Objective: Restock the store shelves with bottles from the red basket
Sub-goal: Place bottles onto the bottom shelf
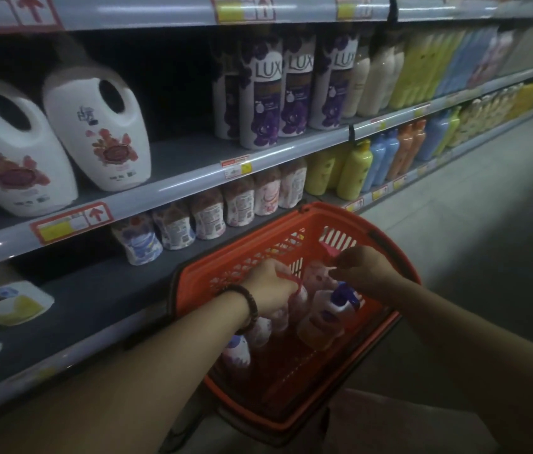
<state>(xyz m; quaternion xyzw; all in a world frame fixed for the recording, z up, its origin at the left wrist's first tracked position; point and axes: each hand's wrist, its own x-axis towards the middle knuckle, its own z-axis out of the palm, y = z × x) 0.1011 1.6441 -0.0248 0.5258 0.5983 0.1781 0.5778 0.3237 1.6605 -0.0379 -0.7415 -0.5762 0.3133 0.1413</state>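
Left hand (pixel 270 286), right hand (pixel 365 267) on bottles (pixel 320 319) (caps up) in red basket (pixel 258 244)

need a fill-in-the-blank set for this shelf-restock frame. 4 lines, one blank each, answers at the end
1. The left hand grips a bottle inside the ___ basket.
2. The beaded bracelet sits on the ___ wrist.
3. The purple bottles on the shelf carry the brand name ___.
4. The white jugs stand to the ___ of those purple bottles.

Missing words: red; left; LUX; left
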